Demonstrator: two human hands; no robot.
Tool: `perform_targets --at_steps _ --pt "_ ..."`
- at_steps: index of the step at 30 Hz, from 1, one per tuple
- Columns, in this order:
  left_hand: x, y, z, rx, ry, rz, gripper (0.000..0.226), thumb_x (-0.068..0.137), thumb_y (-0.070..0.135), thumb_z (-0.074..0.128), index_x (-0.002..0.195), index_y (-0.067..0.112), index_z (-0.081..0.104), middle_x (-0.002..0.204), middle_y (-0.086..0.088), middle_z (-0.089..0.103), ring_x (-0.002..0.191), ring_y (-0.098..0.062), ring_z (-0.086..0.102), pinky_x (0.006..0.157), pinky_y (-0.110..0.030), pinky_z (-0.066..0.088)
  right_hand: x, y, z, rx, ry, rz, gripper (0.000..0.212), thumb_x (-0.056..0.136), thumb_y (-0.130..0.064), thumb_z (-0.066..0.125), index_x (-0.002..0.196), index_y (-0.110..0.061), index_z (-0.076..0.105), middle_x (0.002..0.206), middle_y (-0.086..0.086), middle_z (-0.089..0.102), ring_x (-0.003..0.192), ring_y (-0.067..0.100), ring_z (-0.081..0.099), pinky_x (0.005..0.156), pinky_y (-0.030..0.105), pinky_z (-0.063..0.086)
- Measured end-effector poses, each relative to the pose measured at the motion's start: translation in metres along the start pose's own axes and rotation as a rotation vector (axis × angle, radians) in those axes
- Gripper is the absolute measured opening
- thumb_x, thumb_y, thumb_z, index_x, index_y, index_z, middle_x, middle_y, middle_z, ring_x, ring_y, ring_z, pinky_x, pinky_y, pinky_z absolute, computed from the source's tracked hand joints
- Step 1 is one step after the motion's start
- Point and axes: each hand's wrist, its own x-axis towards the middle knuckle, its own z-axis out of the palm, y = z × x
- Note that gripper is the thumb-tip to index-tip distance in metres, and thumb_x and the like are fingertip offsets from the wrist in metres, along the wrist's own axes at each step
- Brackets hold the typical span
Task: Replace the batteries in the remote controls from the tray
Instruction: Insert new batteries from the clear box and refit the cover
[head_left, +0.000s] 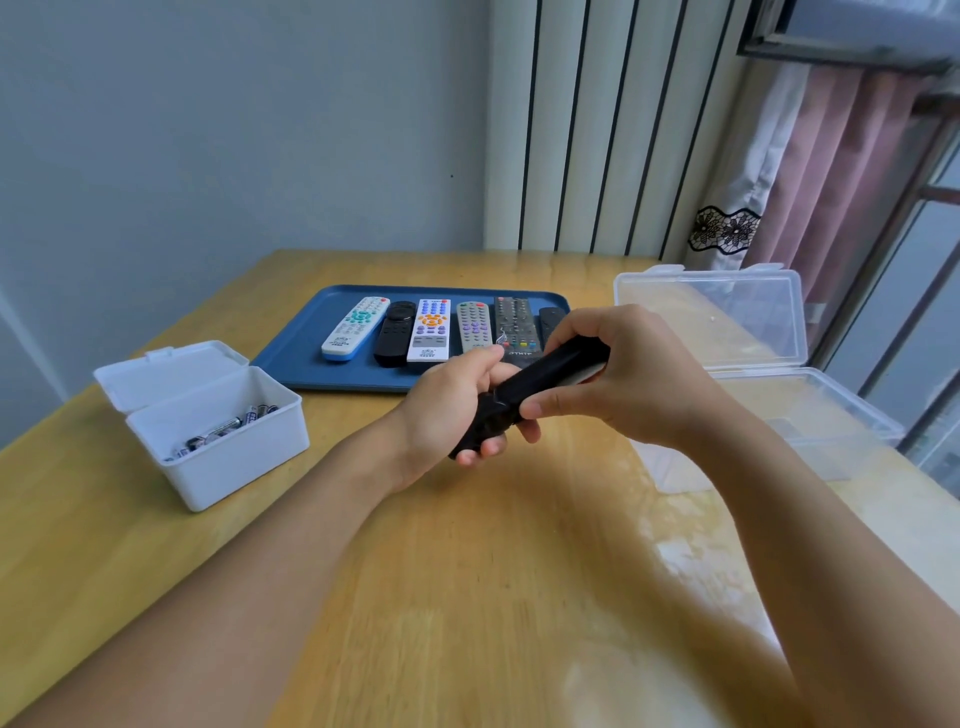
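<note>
In both hands, black remote (550, 376)

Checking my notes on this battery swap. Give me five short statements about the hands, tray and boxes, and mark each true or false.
1. Both hands grip one black remote. True: the left hand holds its near end, the right hand its far end.
2. The tray is red. False: it is blue.
3. The white box holds batteries. True.
4. The white box's lid is shut. False: it stands open.
5. The clear box lies left of the tray. False: it lies to its right, lid open.
</note>
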Motion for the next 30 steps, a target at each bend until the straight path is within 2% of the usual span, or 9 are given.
perform_targets --at_steps 4,7,9,13,15,18,23,26,30 --pt "-0.003 0.003 -0.003 0.064 -0.042 0.046 0.030 0.105 0.024 0.043 0.099 0.005 0.065 0.092 -0.024 0.072 0.054 -0.017 0.049 0.041 -0.025 0.032 0.000 0.005 -0.005 0.091 -0.025 0.023 0.038 0.055 -0.034 0.096 0.078 -0.018 0.069 0.057 -0.008 0.057 0.047 0.003 0.047 0.046 0.018 0.036" --pt "-0.002 0.001 -0.004 0.107 -0.002 0.168 0.015 0.100 0.019 0.058 0.100 0.009 0.070 0.095 -0.021 0.074 0.057 -0.015 0.057 0.042 -0.021 0.042 0.002 0.011 -0.008 0.165 0.024 0.066 0.045 0.051 -0.040 0.096 0.080 -0.017 0.070 0.064 0.001 0.063 0.053 0.009 0.052 0.051 0.027 0.043" --pt "-0.001 -0.001 -0.002 0.105 0.051 0.240 0.016 0.099 0.018 0.058 0.100 0.008 0.070 0.091 -0.020 0.074 0.057 -0.017 0.058 0.040 -0.022 0.044 0.002 0.014 -0.008 0.241 0.073 0.065 0.048 0.052 -0.039 0.095 0.090 -0.019 0.071 0.077 0.008 0.068 0.063 0.012 0.059 0.059 0.029 0.050" --pt "0.000 0.002 -0.004 0.033 0.144 0.277 0.023 0.101 0.018 0.055 0.110 0.001 0.067 0.090 -0.020 0.074 0.052 -0.017 0.055 0.038 -0.022 0.040 0.005 0.014 0.000 0.660 0.164 0.094 0.058 0.075 -0.013 0.084 0.128 -0.016 0.059 0.094 0.011 0.065 0.080 0.021 0.072 0.073 0.030 0.057" --pt "0.000 0.001 -0.004 -0.016 0.165 0.274 0.023 0.101 0.017 0.055 0.111 0.000 0.067 0.089 -0.020 0.074 0.051 -0.015 0.053 0.037 -0.020 0.038 0.006 0.012 0.008 0.727 0.232 0.102 0.055 0.079 -0.008 0.080 0.129 -0.010 0.058 0.095 0.010 0.068 0.082 0.024 0.072 0.075 0.033 0.059" --pt "-0.001 0.000 0.000 -0.146 0.165 0.213 0.024 0.101 0.018 0.055 0.115 0.002 0.066 0.086 -0.018 0.074 0.049 -0.011 0.050 0.036 -0.017 0.034 0.007 0.008 0.016 0.734 0.302 0.118 0.046 0.080 -0.005 0.080 0.123 -0.008 0.064 0.094 0.007 0.071 0.085 0.024 0.071 0.076 0.033 0.061" --pt "0.001 0.000 0.011 -0.470 0.090 -0.006 0.029 0.101 0.025 0.053 0.120 0.004 0.063 0.077 -0.009 0.069 0.048 -0.007 0.042 0.033 -0.013 0.028 0.009 0.009 0.016 0.826 0.301 0.200 0.041 0.083 -0.002 0.077 0.122 -0.007 0.065 0.092 0.009 0.068 0.077 0.013 0.065 0.067 0.018 0.051" --pt "0.001 0.002 0.013 -0.728 -0.012 -0.158 0.041 0.105 0.034 0.042 0.131 0.005 0.056 0.075 -0.008 0.059 0.047 -0.006 0.038 0.032 -0.013 0.027 0.011 0.011 0.017 0.886 0.304 0.259 0.040 0.082 -0.002 0.077 0.120 -0.008 0.066 0.089 0.008 0.068 0.077 0.015 0.064 0.068 0.021 0.050" --pt "-0.001 0.002 0.011 -0.937 -0.130 -0.234 0.044 0.105 0.028 0.037 0.140 0.003 0.048 0.079 -0.009 0.053 0.049 -0.006 0.038 0.034 -0.012 0.029 0.012 0.013 0.017 0.988 0.311 0.315 0.041 0.080 -0.001 0.079 0.118 -0.009 0.068 0.094 0.011 0.070 0.085 0.019 0.070 0.071 0.023 0.052"
